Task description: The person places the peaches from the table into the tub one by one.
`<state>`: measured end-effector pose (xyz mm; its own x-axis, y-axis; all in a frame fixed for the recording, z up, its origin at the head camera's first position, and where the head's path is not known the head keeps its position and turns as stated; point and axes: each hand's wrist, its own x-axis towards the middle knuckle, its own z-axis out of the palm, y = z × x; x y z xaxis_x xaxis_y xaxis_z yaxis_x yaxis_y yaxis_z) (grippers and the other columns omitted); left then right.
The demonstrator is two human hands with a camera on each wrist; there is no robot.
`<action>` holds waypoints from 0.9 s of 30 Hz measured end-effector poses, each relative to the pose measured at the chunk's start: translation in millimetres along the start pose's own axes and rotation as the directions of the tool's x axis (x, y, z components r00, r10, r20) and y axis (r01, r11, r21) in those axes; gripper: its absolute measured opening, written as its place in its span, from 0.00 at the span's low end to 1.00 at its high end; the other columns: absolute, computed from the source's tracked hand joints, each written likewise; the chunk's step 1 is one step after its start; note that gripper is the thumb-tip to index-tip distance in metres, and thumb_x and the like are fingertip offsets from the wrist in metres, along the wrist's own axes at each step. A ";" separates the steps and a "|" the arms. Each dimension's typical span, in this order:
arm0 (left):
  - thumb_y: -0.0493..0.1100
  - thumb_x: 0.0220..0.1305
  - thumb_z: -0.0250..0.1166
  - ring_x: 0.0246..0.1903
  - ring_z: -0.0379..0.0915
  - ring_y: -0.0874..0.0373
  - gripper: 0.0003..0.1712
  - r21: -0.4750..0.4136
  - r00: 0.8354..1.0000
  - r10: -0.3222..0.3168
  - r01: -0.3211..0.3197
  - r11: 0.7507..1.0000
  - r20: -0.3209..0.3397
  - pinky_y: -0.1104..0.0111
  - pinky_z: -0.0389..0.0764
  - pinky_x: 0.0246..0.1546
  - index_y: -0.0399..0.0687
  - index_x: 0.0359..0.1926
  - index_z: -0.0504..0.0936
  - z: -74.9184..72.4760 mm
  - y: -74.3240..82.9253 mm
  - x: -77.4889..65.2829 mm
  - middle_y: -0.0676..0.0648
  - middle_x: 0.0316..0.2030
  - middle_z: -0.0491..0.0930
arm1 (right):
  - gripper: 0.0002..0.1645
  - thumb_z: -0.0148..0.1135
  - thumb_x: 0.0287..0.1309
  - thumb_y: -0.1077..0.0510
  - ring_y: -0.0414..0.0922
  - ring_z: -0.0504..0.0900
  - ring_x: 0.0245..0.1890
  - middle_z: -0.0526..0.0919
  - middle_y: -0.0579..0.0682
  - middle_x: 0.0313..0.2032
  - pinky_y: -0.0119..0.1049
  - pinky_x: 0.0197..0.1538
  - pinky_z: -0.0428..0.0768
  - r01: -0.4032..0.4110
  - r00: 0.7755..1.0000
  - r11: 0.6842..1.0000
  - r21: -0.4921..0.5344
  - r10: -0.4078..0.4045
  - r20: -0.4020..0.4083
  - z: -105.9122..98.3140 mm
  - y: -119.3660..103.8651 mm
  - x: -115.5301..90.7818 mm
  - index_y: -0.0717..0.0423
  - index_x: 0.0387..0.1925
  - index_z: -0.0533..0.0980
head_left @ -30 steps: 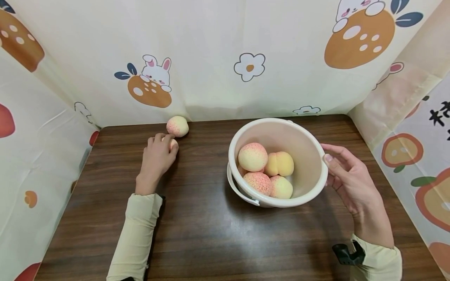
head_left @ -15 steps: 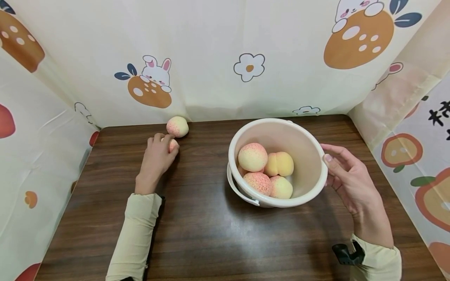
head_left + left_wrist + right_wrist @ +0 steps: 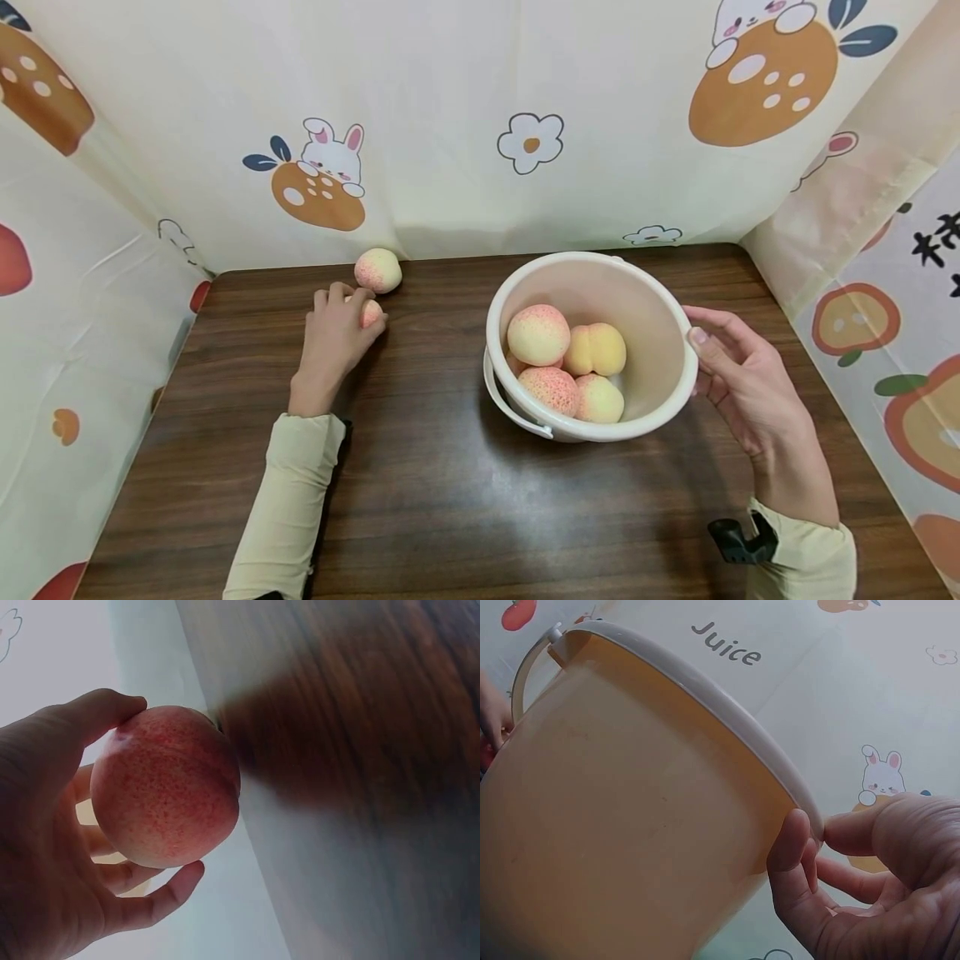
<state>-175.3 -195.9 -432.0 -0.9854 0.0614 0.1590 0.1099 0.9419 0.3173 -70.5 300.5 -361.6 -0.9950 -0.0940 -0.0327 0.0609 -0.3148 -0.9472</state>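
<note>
My left hand [image 3: 335, 333] grips a red-speckled peach [image 3: 169, 787] at the far left of the table, thumb on one side and fingers curled round the other. Just behind that hand, a second pink-and-cream peach [image 3: 378, 271] lies by the back edge. A cream bucket [image 3: 670, 392] stands right of centre, with several peaches [image 3: 539, 335] inside, one of them yellow [image 3: 595, 349]. With thumb and fingers, my right hand [image 3: 757, 392] pinches the bucket's right rim; the right wrist view shows the same pinch from outside.
The dark wooden table [image 3: 442, 500] runs up to a printed curtain [image 3: 450, 125] behind, with more printed cloth at both sides. The bucket's white handle [image 3: 517, 412] hangs down along its left side.
My left hand's thumb and the gripped peach have shifted very slightly to the right. The right hand and the bucket stay where they were.
</note>
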 end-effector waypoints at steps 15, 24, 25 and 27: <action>0.54 0.67 0.65 0.54 0.66 0.32 0.24 0.039 0.999 0.020 -0.019 0.999 -0.031 0.35 0.76 0.46 0.45 0.57 0.80 -6.4 10.2 -3.2 0.33 0.55 0.73 | 0.20 0.52 0.75 0.68 0.41 0.90 0.34 0.88 0.50 0.44 0.33 0.31 0.87 0.003 1.000 1.000 0.008 -0.003 0.003 0.5 -0.6 1.0 0.57 0.64 0.75; 0.54 0.68 0.65 0.56 0.65 0.32 0.26 0.046 0.998 0.055 -0.053 0.998 -0.040 0.36 0.76 0.46 0.45 0.60 0.79 -16.7 24.9 -6.3 0.32 0.58 0.73 | 0.21 0.52 0.75 0.69 0.40 0.89 0.33 0.88 0.49 0.44 0.31 0.30 0.86 0.009 1.000 1.000 -0.006 -0.009 0.004 0.3 0.1 0.7 0.57 0.64 0.76; 0.54 0.68 0.65 0.55 0.65 0.32 0.26 0.047 0.997 0.063 -0.061 0.997 -0.046 0.36 0.76 0.45 0.45 0.60 0.79 -18.3 26.9 -6.9 0.32 0.58 0.73 | 0.21 0.52 0.75 0.69 0.40 0.89 0.33 0.88 0.49 0.44 0.31 0.30 0.86 0.008 1.000 1.000 -0.005 -0.008 0.003 0.2 0.2 0.6 0.57 0.64 0.76; 0.54 0.68 0.65 0.55 0.66 0.32 0.25 0.047 0.995 0.080 -0.077 0.996 -0.060 0.37 0.77 0.44 0.45 0.59 0.80 -21.7 31.3 -7.7 0.32 0.58 0.73 | 0.21 0.52 0.75 0.68 0.40 0.89 0.33 0.88 0.49 0.43 0.31 0.30 0.86 0.005 1.000 1.000 -0.002 -0.005 0.001 -0.2 0.3 0.2 0.56 0.64 0.76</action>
<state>-161.5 -174.0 -403.0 -0.9639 0.1165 0.2395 0.1792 0.9489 0.2596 -70.7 300.6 -361.9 -0.9953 -0.0929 -0.0277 0.0556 -0.3138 -0.9479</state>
